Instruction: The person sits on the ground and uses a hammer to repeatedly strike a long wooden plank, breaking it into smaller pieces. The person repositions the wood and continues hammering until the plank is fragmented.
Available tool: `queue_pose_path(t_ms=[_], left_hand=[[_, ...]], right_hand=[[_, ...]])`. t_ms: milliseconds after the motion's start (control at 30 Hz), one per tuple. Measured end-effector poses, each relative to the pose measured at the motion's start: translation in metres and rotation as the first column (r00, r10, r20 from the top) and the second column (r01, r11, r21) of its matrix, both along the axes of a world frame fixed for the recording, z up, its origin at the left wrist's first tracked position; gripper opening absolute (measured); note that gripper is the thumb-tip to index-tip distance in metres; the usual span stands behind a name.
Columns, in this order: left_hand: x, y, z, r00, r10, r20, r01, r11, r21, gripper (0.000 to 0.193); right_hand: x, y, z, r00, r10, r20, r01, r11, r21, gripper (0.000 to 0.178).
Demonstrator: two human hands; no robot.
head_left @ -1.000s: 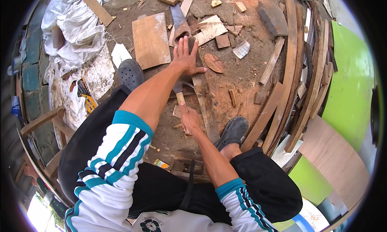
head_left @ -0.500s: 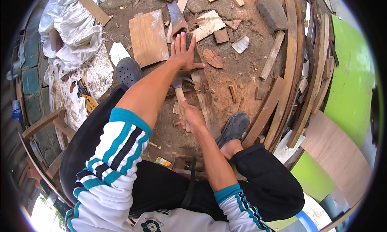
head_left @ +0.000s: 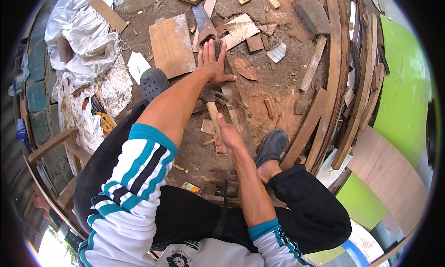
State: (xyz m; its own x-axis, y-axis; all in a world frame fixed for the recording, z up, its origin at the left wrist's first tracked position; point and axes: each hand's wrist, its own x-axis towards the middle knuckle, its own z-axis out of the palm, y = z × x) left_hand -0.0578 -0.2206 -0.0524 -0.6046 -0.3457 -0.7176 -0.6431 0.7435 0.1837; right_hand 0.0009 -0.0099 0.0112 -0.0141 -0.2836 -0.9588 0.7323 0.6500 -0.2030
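The left hand (head_left: 212, 63) lies flat, fingers spread, pressing on a long weathered wooden plank (head_left: 236, 107) that lies on the sawdust-strewn dirt ground (head_left: 278, 81) between the person's feet. The right hand (head_left: 228, 136) has its fingers wrapped tight around the pale wooden handle of a claw hammer (head_left: 212, 104), whose metal head rests against the plank just below the left wrist. A handsaw (head_left: 203, 21) lies just beyond the left fingertips.

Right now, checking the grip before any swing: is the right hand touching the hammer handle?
Touching. The head view shows the right hand wrapped around the wooden hammer handle, no gap.
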Motion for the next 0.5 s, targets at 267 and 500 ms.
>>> queue_pose_path(t_ms=[267,500], left_hand=[[0.004,0.001,0.004,0.999,-0.025,-0.041,0.026,1.000,0.005,0.129],[0.001,-0.001,0.003,0.999,-0.032,-0.011,0.032,0.999,0.001,0.128]], right_hand=[[-0.006,0.003,0.011,1.000,-0.006,-0.009,0.006,1.000,-0.001,0.065],[0.004,0.014,0.022,0.984,-0.176,0.036,0.175,0.984,0.007,0.063]])
